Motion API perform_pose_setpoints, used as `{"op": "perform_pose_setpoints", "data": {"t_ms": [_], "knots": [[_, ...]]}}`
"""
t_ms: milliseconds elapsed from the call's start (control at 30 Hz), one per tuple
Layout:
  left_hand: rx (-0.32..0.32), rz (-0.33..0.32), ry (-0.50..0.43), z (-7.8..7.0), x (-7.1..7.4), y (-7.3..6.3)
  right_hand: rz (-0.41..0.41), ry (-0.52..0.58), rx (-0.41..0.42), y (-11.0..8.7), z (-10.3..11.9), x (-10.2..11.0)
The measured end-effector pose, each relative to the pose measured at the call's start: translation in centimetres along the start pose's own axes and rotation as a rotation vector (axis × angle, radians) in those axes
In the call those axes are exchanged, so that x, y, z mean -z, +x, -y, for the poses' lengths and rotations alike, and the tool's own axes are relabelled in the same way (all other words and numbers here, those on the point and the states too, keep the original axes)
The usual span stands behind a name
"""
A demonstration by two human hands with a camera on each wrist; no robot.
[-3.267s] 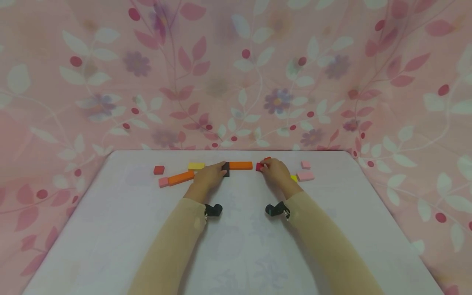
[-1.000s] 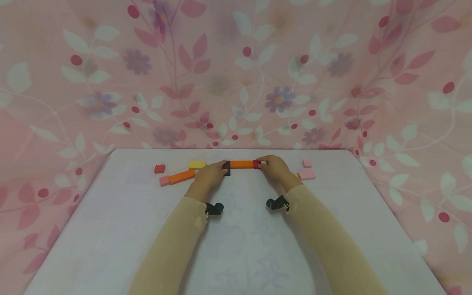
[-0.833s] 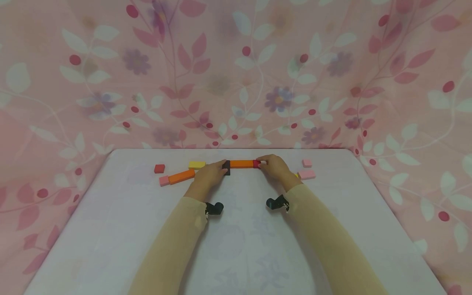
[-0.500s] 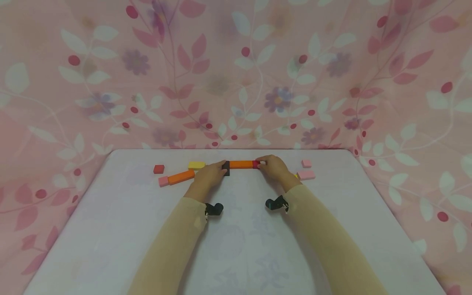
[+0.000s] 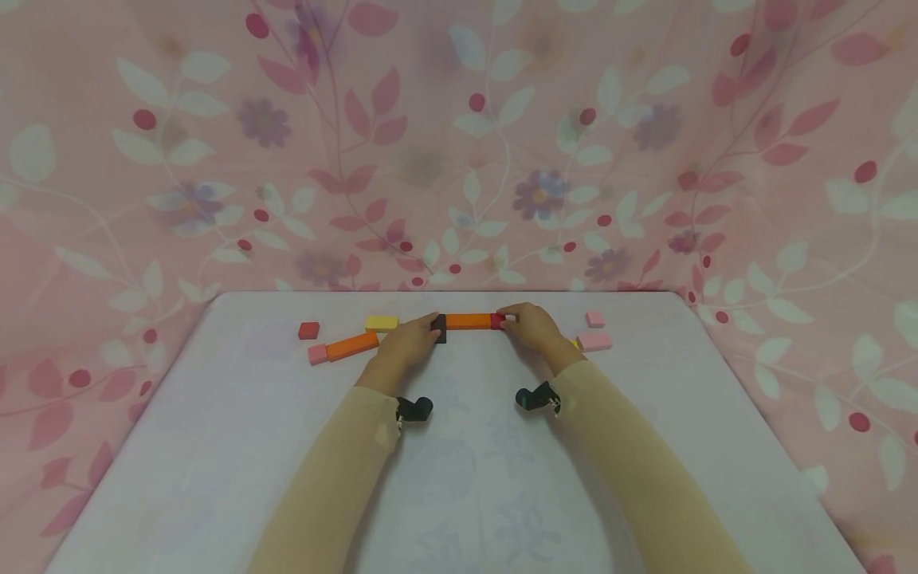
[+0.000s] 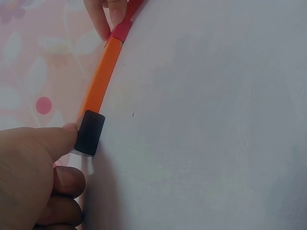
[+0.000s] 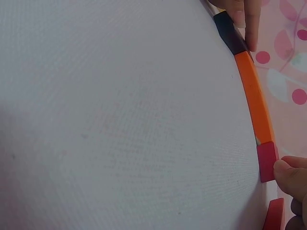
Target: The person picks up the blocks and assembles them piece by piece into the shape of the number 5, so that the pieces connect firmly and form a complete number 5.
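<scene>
In the head view, my left hand [image 5: 407, 343] grips a black block [image 5: 441, 329] at the left end of a long orange block [image 5: 468, 321]. My right hand [image 5: 534, 325] pinches a small crimson block [image 5: 498, 320] against the orange block's right end. The black, orange and crimson blocks touch end to end in a row. In the right wrist view, the thumb [image 7: 288, 173] presses the crimson block, and a second red block [image 7: 274, 215] lies just past it beside the curled fingers. The left wrist view shows the black block [image 6: 90, 133] at the left fingertips.
Left on the white table [image 5: 459, 478] lie a red block [image 5: 309, 330], a yellow block [image 5: 382, 324], a pink block [image 5: 318, 354] and another orange block [image 5: 352, 346]. Right lie two pink blocks [image 5: 594, 342] and a partly hidden yellow one [image 5: 574, 344]. Floral cloth [image 5: 459, 159] hangs behind.
Over the first frames, my right hand moved the crimson block left until it met the orange block. The left hand stays on the black block. Since one second ago almost nothing differs.
</scene>
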State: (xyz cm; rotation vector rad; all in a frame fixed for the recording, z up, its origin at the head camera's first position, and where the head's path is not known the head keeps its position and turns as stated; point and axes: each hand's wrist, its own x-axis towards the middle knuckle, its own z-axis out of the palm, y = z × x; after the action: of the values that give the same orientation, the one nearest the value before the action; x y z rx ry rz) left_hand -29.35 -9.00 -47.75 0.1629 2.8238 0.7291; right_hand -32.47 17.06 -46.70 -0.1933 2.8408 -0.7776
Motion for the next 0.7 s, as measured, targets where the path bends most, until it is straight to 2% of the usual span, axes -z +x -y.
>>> {"op": "perform_pose_setpoints", "data": {"t_ms": [133,367,700], "knots": [[-0.009,0.004,0.0,0.18,0.05,0.08,-0.001,0.012,-0.016,-0.06,-0.06,-0.08],[-0.003,0.01,-0.021,0.42,0.03,-0.16,-0.027,0.009,0.021,-0.51,-0.3,0.09],[-0.007,-0.005,-0.045,1.0,-0.17,-0.07,-0.059,0.031,-0.018,-0.57,-0.65,-0.04]]}}
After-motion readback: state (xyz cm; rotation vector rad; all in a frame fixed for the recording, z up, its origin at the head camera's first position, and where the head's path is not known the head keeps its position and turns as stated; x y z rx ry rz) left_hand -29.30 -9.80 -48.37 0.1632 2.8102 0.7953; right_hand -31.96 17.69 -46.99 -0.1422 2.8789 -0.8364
